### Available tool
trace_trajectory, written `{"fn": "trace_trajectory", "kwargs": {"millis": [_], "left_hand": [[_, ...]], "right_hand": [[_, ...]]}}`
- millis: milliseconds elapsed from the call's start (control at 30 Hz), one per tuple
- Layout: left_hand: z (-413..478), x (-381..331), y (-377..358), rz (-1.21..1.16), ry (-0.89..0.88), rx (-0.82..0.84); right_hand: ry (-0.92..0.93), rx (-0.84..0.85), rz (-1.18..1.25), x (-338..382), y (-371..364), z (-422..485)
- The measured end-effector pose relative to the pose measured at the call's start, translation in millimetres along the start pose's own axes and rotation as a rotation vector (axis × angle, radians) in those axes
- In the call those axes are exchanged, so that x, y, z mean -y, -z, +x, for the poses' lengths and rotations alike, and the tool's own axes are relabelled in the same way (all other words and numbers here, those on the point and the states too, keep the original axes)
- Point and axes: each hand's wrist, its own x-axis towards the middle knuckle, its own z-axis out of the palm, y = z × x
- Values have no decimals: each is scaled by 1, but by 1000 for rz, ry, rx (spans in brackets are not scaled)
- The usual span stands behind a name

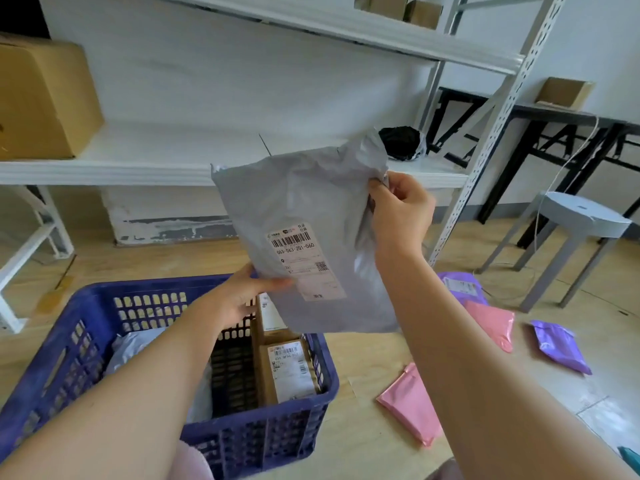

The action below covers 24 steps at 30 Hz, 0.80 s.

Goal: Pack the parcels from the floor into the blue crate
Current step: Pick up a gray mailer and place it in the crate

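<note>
You are mid-carry; the grey parcel (311, 216) hangs in the air above the far side of the blue crate (86, 306), not yet in it; your left grip (249, 292) pinches its lower left edge beside the label, thumb on the front; your right grip (398, 209) clutches the crumpled upper right edge; next, I judge, you lower it into the open middle, between the white bag (135, 344) and the brown boxes (291, 370); a pink parcel (412, 407) and a purple parcel (561, 346) lie on the floor to your right.
</note>
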Motion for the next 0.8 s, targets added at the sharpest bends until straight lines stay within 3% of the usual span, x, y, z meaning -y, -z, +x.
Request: {"fn": "trace_trajectory", "kwargs": {"millis": [433,633,800], "left_hand": [[-21,8,109,96,-100,-142],[-28,26,152,60,-138,-339],[-29,33,183,-134,-176,-601]], "right_hand": [[-294,181,156,-46,-74,-26],[-387,235,120,-76,-110,-44],[-436,332,153,-89,-139,-61]]}}
